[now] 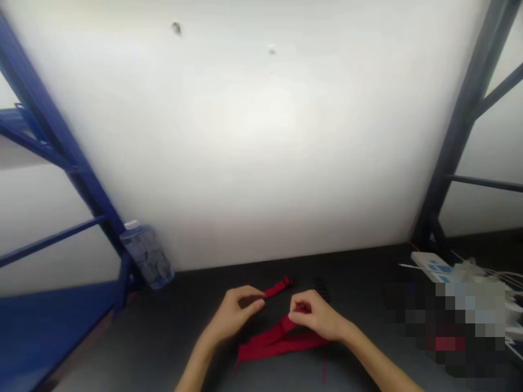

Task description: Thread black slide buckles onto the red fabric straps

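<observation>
My right hand (318, 316) pinches a red webbing strap (281, 343), which lies folded in a long loop on the dark tabletop. Loose red threads trail from the strap's lower edge. To its left, my left hand (237, 313) is held with thumb and fingers apart, and nothing shows between them. Just beyond its fingertips lies a shorter red strap (278, 288) with a small black buckle (291, 281) at its far end; I cannot tell whether the fingers touch it. Behind my right hand sits a row of small black pieces (322, 287), partly hidden by it.
A clear plastic bottle (147, 256) with a white cap stands at the back left, by a blue metal frame (81, 169). A white box (433, 265) and tangled white cables (474, 269) lie at the right, beside a blurred-out patch. A white wall (265, 163) rises behind the table.
</observation>
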### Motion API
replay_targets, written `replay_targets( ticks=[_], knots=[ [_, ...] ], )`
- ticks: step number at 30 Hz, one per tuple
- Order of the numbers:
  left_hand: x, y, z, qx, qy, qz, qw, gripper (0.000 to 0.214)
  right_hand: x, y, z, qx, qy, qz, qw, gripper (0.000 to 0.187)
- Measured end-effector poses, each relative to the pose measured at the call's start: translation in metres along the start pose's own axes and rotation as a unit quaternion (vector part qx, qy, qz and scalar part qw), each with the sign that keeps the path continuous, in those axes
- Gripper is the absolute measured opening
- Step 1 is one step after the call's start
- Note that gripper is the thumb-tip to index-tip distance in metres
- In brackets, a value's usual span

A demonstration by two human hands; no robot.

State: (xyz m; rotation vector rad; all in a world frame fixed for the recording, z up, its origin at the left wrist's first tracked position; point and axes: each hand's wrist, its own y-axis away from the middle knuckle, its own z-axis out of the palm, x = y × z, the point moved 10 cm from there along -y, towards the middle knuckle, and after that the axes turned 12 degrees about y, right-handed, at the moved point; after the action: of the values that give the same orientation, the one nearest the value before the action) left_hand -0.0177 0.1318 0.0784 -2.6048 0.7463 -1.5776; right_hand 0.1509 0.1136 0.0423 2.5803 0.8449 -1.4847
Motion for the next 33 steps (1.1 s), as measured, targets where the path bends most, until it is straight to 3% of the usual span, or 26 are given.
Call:
replay_targets(
  ticks=[3, 6, 11, 16, 33],
  knots=[
    [0.009, 0.005, 0.048, -0.119, 0.037, -0.021, 0.992, 0.025, 0.000, 0.000, 0.001, -0.002, 0.015, 0.003, 1.000, 0.017],
    [0.000, 0.008, 0.061, -0.133, 0.039, -0.034, 0.990, 0.021, -0.001, 0.000, -0.001, 0.003, 0.039, 0.006, 0.999, 0.016],
    [-0.015, 0.011, 0.063, -0.161, 0.052, -0.071, 0.983, 0.019, 0.007, 0.003, 0.000, -0.056, 0.032, 0.027, 0.998, 0.016],
    [-0.010, 0.011, 0.056, -0.160, 0.064, -0.073, 0.982, 0.020, 0.026, 0.008, -0.006, -0.111, 0.056, 0.058, 0.991, 0.020],
    [-0.025, 0.012, 0.064, -0.191, 0.023, -0.094, 0.977, 0.016, 0.054, 0.011, 0.003, -0.163, 0.100, 0.076, 0.979, 0.023]
  ],
)
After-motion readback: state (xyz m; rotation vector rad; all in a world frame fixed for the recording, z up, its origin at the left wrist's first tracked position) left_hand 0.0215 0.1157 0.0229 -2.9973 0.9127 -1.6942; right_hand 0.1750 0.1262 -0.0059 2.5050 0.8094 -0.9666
